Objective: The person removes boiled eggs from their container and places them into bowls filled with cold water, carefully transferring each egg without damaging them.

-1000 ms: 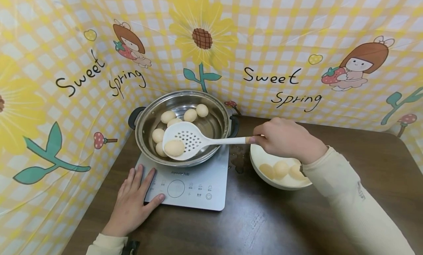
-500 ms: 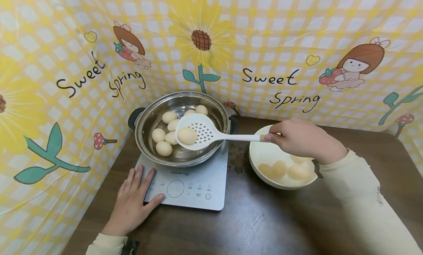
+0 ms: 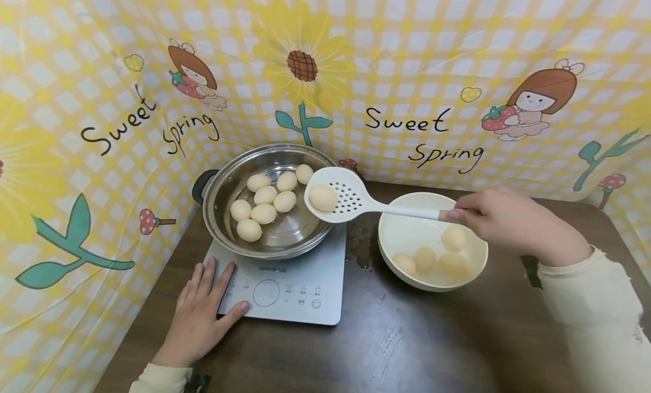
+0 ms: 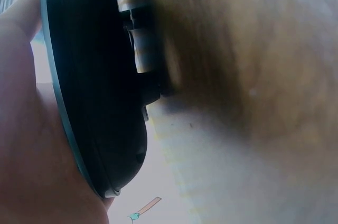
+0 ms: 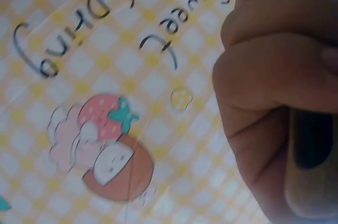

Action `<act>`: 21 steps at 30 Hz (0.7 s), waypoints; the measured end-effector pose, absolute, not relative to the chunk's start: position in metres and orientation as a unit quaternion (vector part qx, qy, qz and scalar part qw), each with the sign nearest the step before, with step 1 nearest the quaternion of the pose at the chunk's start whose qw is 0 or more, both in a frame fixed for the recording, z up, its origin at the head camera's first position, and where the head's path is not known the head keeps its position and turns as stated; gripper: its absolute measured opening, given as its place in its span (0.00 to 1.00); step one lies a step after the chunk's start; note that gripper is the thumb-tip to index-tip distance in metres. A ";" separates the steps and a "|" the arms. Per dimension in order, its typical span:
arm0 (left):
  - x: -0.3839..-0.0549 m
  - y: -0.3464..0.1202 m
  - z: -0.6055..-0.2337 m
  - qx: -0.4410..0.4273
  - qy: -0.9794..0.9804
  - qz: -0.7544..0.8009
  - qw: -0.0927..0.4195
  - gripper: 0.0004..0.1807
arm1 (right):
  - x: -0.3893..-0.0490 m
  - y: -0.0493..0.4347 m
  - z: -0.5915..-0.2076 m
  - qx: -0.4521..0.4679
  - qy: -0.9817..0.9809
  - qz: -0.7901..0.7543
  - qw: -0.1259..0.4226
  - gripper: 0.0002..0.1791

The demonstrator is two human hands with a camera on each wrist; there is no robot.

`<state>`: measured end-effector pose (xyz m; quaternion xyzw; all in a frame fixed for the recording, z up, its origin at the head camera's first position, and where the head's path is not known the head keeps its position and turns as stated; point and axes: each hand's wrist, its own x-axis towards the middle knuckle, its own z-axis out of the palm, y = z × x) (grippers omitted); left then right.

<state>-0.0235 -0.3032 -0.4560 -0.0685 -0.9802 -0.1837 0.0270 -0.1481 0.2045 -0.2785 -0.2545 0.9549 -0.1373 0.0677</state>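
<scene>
Right hand (image 3: 508, 223) grips white slotted spoon (image 3: 356, 203) carrying one egg (image 3: 323, 197) toward cream bowl (image 3: 402, 234) holding four; seven remain in steel pot (image 3: 224, 181); left hand (image 3: 200, 314) flat.

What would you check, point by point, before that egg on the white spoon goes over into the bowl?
1. Egg sits inside the slotted spoon, not at its lip: ok.
2. Right hand grips the spoon's handle end: ok.
3. Spoon head is clear of the pot: not ok, it hangs over the pot's right rim, short of the bowl.
4. Bowl has room: ok, four eggs lie toward its front and right, the left part is bare.
5. Left hand steadies things: ok, it lies flat on the table with fingers on the cooktop corner.
6. Egg drained of water: cannot tell.
</scene>
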 end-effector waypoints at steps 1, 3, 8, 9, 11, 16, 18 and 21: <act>-0.024 -0.303 -0.456 -0.068 -0.980 -0.183 0.027 0.46 | -0.147 0.209 -0.279 -0.252 0.956 -0.136 0.064 0.12; -0.024 -0.303 -0.456 -0.068 -0.981 -0.182 0.026 0.46 | -0.143 0.220 -0.280 -0.242 0.958 -0.137 0.063 0.12; -0.024 -0.303 -0.457 -0.067 -0.980 -0.184 0.022 0.46 | -0.133 0.248 -0.285 -0.208 0.967 -0.134 0.067 0.12; -0.024 -0.303 -0.457 -0.068 -0.980 -0.184 0.022 0.46 | -0.130 0.254 -0.287 -0.199 0.969 -0.129 0.067 0.12; -0.024 -0.303 -0.458 -0.068 -0.980 -0.185 0.022 0.46 | -0.126 0.265 -0.291 -0.186 0.972 -0.129 0.067 0.13; -0.024 -0.303 -0.458 -0.071 -0.981 -0.179 0.027 0.46 | -0.115 0.290 -0.304 -0.164 0.976 -0.133 0.055 0.13; -0.024 -0.303 -0.458 -0.071 -0.981 -0.178 0.027 0.46 | -0.113 0.300 -0.309 -0.154 0.978 -0.132 0.058 0.15; -0.024 -0.304 -0.458 -0.071 -0.981 -0.179 0.028 0.46 | -0.110 0.311 -0.317 -0.137 0.978 -0.135 0.076 0.17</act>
